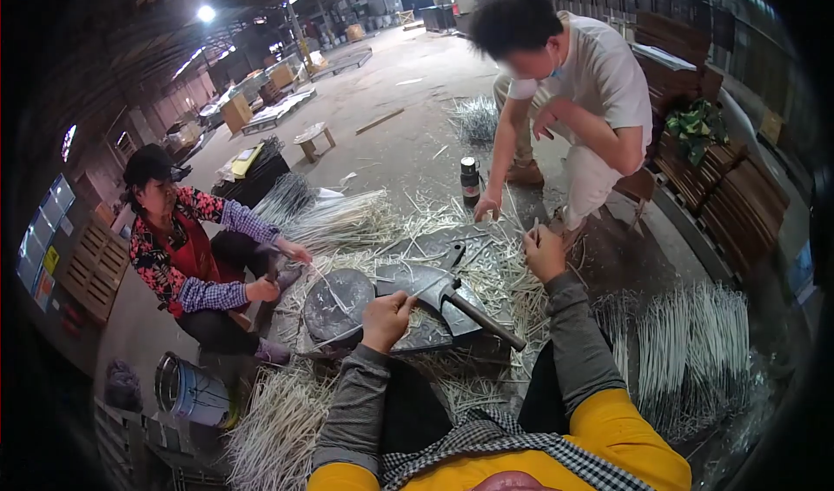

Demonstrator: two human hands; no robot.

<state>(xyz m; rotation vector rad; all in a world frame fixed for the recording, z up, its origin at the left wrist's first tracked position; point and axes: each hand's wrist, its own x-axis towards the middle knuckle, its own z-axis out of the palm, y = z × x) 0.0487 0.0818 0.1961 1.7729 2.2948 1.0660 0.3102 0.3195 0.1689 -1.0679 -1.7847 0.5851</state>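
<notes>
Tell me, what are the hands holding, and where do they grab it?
Both the left hand and right hand pinch one thin pale strip, each near an end.

- Your left hand is closed around a thin pale stick that slants across the dark cleaver blade.
- Your right hand is closed around more pale sticks, raised above the stick-strewn worktop.
</notes>
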